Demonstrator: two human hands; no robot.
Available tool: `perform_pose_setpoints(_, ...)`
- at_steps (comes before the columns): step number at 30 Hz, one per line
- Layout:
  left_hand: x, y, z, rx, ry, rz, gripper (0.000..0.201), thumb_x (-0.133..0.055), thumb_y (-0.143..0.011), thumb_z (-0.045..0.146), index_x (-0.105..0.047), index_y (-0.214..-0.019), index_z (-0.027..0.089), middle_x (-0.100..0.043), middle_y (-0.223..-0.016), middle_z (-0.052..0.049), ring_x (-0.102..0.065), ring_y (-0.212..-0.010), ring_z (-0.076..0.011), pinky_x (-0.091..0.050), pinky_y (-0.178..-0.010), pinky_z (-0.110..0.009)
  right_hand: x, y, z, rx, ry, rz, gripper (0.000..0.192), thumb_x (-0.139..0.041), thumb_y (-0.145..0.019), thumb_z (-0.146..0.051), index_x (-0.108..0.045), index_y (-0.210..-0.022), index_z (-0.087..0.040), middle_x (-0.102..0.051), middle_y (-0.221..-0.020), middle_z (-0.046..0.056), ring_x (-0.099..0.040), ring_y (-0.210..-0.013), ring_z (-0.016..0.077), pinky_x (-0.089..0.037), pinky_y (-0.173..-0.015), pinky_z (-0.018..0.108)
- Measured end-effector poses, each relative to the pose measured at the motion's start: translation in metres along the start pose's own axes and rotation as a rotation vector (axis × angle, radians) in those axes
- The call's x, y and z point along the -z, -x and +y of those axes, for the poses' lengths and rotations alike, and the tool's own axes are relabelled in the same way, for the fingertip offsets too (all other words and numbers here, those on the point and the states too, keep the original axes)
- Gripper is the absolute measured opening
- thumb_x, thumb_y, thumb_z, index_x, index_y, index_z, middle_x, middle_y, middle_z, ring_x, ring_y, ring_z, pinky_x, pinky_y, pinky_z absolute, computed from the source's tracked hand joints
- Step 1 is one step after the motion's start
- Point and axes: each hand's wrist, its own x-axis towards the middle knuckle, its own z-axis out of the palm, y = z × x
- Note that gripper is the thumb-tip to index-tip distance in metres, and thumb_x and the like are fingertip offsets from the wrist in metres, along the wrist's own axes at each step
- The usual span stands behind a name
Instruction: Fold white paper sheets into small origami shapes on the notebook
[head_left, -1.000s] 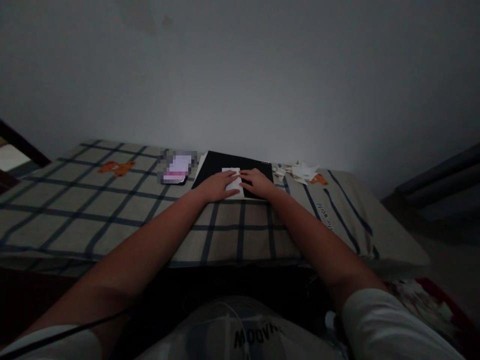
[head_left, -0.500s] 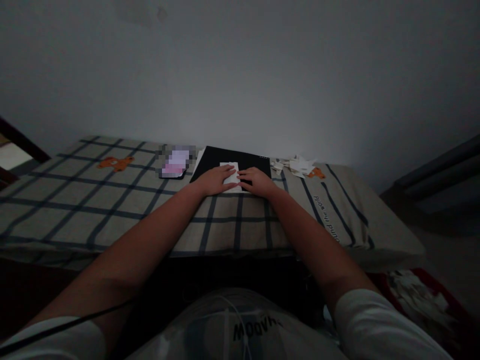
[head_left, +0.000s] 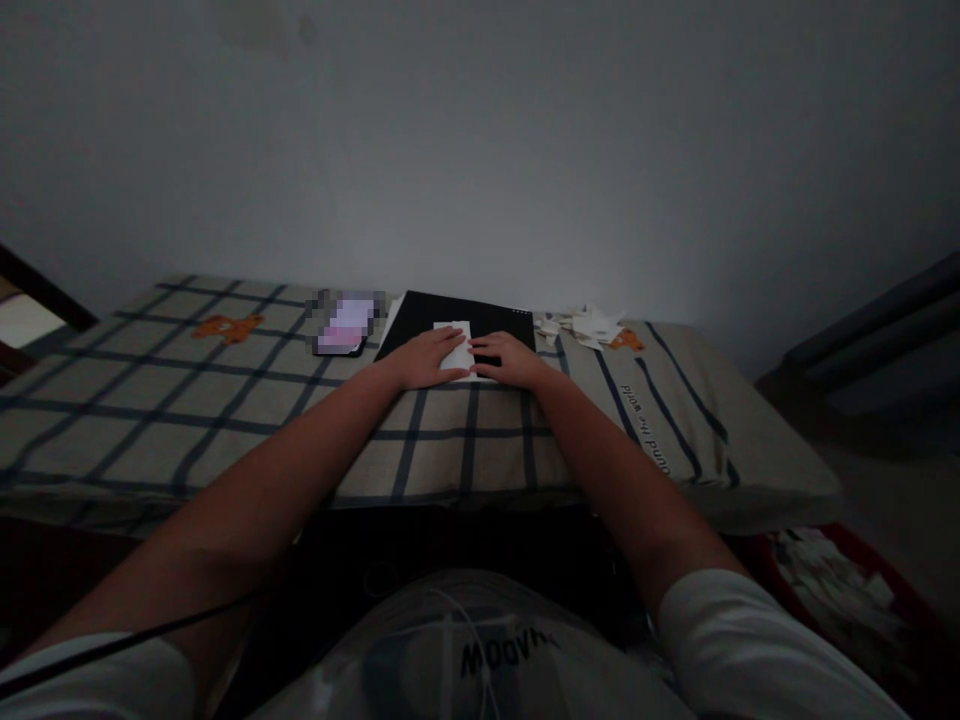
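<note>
A small white piece of paper (head_left: 457,359) lies on a black flat folder or book (head_left: 420,318) near the front edge of the folder. My left hand (head_left: 426,358) rests flat over the paper's left part, fingers stretched toward the right. From the other side my right hand (head_left: 510,360) reaches in, its fingers spread and the tips at the paper's right edge. Part of the paper is hidden under the left fingers.
A phone (head_left: 345,325) with a blurred screen lies left of the folder. Torn white paper scraps (head_left: 592,325) are heaped to its right, against the wall. A checked cloth (head_left: 442,460) covers the table. A red bin (head_left: 892,560) holding paper stands low at the right.
The view has shifted slightly, so everything sits a little further left. Both hands stay on the paper in nearly the same pose.
</note>
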Motion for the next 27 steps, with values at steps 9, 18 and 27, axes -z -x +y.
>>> perform_pose_setpoints(9,0.0018,0.0026,0.0034,0.010,0.002,0.015,0.085,-0.034,-0.087,0.071,-0.037,-0.145,0.008,-0.034,-0.153,-0.017,-0.029,-0.143,-0.0258,-0.021,-0.116,-0.036,-0.0013,0.0007,-0.0003,0.012,-0.006,0.024,0.033,-0.060,-0.088,-0.032,-0.068,-0.118,-0.022,-0.062,-0.131,0.009,-0.057,-0.119,0.0230,-0.040,-0.103,0.043)
perform_pose_setpoints(18,0.0037,0.0025,0.0044,0.014,-0.015,0.008,0.080,-0.037,-0.088,0.066,-0.038,-0.145,0.009,-0.034,-0.153,-0.017,-0.031,-0.142,-0.0278,-0.023,-0.116,-0.039,0.0003,-0.0002,0.0009,-0.071,-0.102,0.058,0.029,-0.056,-0.090,-0.024,-0.070,-0.115,-0.025,-0.066,-0.126,0.005,-0.057,-0.121,0.0202,-0.041,-0.105,0.043)
perform_pose_setpoints(27,0.0026,0.0007,0.0042,-0.002,-0.070,0.008,0.079,-0.036,-0.090,0.065,-0.038,-0.145,0.008,-0.035,-0.152,-0.018,-0.032,-0.141,-0.0268,-0.023,-0.115,-0.037,0.0017,-0.0009,0.0024,-0.044,-0.087,0.033,0.025,-0.057,-0.087,-0.018,-0.074,-0.104,-0.024,-0.070,-0.118,0.005,-0.062,-0.115,0.0199,-0.043,-0.104,0.043)
